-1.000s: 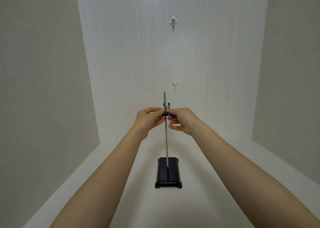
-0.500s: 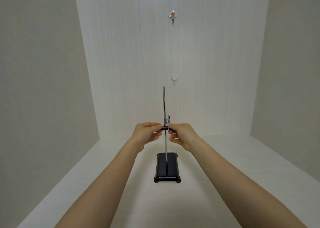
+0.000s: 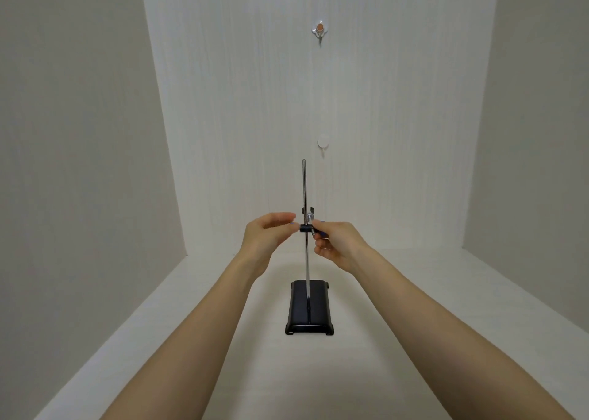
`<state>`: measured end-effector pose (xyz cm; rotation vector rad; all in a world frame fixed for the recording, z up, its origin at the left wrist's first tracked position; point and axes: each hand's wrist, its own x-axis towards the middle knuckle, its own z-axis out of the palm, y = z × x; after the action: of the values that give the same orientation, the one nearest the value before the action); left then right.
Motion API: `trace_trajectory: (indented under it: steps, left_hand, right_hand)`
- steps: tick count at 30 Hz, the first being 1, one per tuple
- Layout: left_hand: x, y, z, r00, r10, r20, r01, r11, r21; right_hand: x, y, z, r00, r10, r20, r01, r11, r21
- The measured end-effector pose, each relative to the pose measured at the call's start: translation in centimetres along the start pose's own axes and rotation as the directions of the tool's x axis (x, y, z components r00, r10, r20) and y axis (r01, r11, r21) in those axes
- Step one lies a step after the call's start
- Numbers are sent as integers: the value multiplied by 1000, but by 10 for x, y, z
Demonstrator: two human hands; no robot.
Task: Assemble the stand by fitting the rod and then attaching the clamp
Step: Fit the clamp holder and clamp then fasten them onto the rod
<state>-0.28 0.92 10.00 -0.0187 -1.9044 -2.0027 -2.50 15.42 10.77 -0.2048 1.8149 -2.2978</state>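
From the head view, the rod (image 3: 305, 196) stands upright in the black base (image 3: 309, 308) on the white desk (image 3: 223, 372), and the clamp (image 3: 306, 228) sits about midway up it. The right hand (image 3: 338, 244) pinches the clamp's screw end, while the left hand (image 3: 264, 238) hovers just beside it with fingers (image 3: 282, 218) released and holding nothing. To finish well, I would steady the clamp body with the left hand while turning the screw snug, keeping the rod vertical.
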Motion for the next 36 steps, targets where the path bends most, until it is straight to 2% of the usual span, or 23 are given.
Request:
trace_trajectory:
  steps: [2,3,6,12,16,20,27,30,33,36]
  left_hand:
    - [2,-1,-1,997,-51,-54,48,997,-63]
    - [4,-2,-2,994,-81,-68,78,996,-35]
    - [2,-4,-3,990,-143,-5,144,989,40]
    - [-1,-2,-4,999,-52,14,51,995,86]
    - [1,-1,-1,989,-128,-72,128,992,1]
    - [1,-2,1,975,-214,-64,219,972,84]
    - [-4,-1,-4,993,-108,51,105,993,45]
    - [-2,0,-4,989,-146,-14,146,989,-3]
    - [0,-1,-4,975,-202,-91,207,977,59]
    - [0,-2,-2,972,-225,-61,229,971,69]
  right_hand:
    - [0,-1,1,1000,-7,-8,7,1000,-6]
    - [0,-1,1,1000,-11,-13,11,1000,-9]
    - [0,-1,1,1000,-21,-15,21,1000,-13]
    - [0,-1,1,999,-23,-27,22,999,-41]
    - [0,-1,1,1000,-20,-23,19,999,-40]
    - [0,0,0,999,-24,-23,23,999,-36]
    - [-1,1,0,1000,-8,-13,8,1000,-20]
    - [-1,1,0,1000,-8,-16,7,1000,-22]
    - [0,2,1,1000,-9,-18,8,1000,-20]
    - [1,2,0,1000,-6,-20,6,1000,-25]
